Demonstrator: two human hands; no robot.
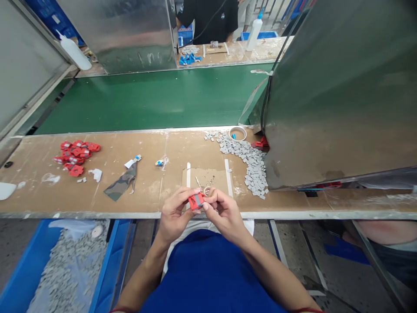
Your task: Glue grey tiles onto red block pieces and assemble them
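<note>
Between my two hands, just above the table's front edge, is a small red plastic part (196,201) with a grey piece across its middle. My left hand (174,213) pinches its left side between thumb and fingers. On the other side, my right hand (226,213) has its thumb and fingertips closed on the part's right edge. Right behind the hands lie a small round container (207,191) and a thin white stick (197,181), on a cardboard piece (211,174) between two white tape strips. Small grey pieces (256,171) are spread in a heap to the right.
A pile of red parts (76,154) and a camouflage cloth strip (122,182) lie left. A tape roll (237,134) rests by the metal panel (325,108) at right. Beyond runs a green conveyor belt (156,100); a person (208,19) stands behind it. A blue bin (110,265) sits lower left.
</note>
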